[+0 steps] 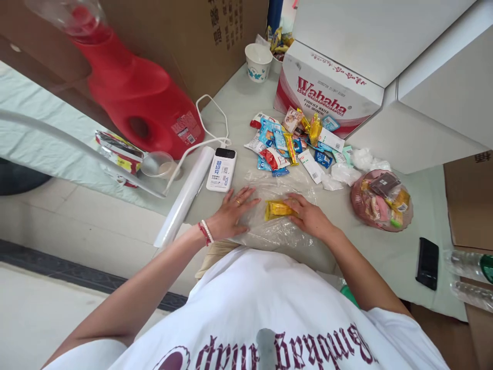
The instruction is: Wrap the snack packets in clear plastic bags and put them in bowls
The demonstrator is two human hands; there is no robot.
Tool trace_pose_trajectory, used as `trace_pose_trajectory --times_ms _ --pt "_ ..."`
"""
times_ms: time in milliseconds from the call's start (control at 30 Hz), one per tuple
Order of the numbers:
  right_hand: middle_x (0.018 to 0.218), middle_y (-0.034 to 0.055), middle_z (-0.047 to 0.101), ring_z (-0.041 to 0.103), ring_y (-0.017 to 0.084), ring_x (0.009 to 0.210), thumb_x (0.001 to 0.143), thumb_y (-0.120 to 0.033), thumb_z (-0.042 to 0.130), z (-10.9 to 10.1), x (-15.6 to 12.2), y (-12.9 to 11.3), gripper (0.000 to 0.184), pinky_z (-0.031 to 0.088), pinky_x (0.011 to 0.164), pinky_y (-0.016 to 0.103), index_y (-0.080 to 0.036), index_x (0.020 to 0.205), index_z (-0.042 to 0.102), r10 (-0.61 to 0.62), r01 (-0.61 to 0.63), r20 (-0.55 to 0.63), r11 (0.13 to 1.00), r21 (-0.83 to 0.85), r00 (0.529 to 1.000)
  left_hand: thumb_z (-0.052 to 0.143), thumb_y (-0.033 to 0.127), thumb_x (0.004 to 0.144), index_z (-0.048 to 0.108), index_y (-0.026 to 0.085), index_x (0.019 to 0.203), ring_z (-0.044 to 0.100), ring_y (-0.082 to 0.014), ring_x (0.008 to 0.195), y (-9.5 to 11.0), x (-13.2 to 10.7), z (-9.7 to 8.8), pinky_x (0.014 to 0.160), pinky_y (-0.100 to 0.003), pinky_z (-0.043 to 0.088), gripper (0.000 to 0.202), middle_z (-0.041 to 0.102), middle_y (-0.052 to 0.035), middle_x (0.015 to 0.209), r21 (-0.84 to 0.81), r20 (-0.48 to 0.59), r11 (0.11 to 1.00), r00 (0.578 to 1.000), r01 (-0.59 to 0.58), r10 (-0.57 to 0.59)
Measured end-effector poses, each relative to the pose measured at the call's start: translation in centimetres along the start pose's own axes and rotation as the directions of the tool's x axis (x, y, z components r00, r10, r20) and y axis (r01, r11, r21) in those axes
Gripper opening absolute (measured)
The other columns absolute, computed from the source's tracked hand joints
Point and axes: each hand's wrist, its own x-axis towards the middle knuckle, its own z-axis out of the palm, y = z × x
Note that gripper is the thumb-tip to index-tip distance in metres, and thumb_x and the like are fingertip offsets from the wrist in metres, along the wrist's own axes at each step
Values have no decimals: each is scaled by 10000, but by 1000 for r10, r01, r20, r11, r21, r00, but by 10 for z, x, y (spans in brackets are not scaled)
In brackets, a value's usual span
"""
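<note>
**Yellow packet [275, 210] lies crosswise on clear film, its right end in the right hand [308, 217]**

The table [429, 213] carries everything near the hands. At its far left stands a red jug [148, 100]; at the back, a white-and-red box [327, 92] with "Wahaha" on its front. In front of the box spreads a heap of snacks [287, 144] in blue, red, white and gold wrappers. Nearer the person, a sheet of clear film [279, 235] lies wrinkled under both hands. A film roll [185, 200] slants left of them, with a power bank [222, 172] beside it. To the right sits a pink bowl [360, 218] of more snacks.

The left hand [233, 213] rests palm down, fingers spread, on the film's left side, apart from the packet. The right hand pinches the packet's right end between thumb and fingers; how firmly, I cannot tell.

The packet, smallest of all, lies on the film between the hands. Its long axis runs roughly left to right, the exposed end pointing at the left hand, the other hidden under the right fingers.
</note>
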Motion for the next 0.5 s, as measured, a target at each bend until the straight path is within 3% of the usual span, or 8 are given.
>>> trace_pose_trajectory --times_ms 67,167,267,367,433,500 --pt "1639 127 396 515 292 1431 1004 -351 591 -3 -21 6 607 540 1093 480 -293 1583 419 -66 71 -70 995 64 995 652 237 818 527 315 1526 181 -367 1620 1 -11 2 1279 -671 14 724 310 -100 1718 -7 -57 999 997 -46 46" --pt "1571 127 487 516 308 1406 959 -446 679 4 -60 12 637 506 1128 544 -321 1548 471 -115 123 -99 988 88 988 573 207 792 645 346 1403 295 -360 1585 0 -23 6 1268 -681 -52 631 486 -59 1627 -36 -66 993 992 -114 112" --pt "1480 126 575 566 313 1323 978 -367 652 25 -88 16 407 530 1079 567 -308 1381 645 -50 61 -138 996 72 989 601 259 739 611 281 1433 337 -381 1562 -1 -31 9 1266 -690 -25 695 447 -110 1648 -59 -29 990 992 -128 126" --pt "1390 102 637 610 280 1250 1031 -283 522 38 -94 16 265 557 1038 522 -289 1148 759 11 21 -231 990 137 973 643 337 799 680 257 1325 330 -385 1564 -1 -32 13 1265 -691 -17 533 452 -134 1642 -29 -30 994 994 -109 108" --pt "1348 97 665 630 263 1211 1039 -305 503 32 -88 15 267 558 1028 498 -278 1068 767 17 45 -272 974 222 962 604 385 892 759 264 1106 349 -357 1558 0 -30 14 1273 -675 15 290 558 -108 1565 -33 -72 997 995 -69 67" --pt "1264 99 705 660 244 1148 1040 -361 509 17 -76 17 261 562 1001 464 -267 1060 751 31 58 -260 942 330 965 517 378 965 760 258 925 407 -313 1527 2 -24 16 1283 -641 95 274 676 -79 1432 -82 -144 997 990 -10 -2"
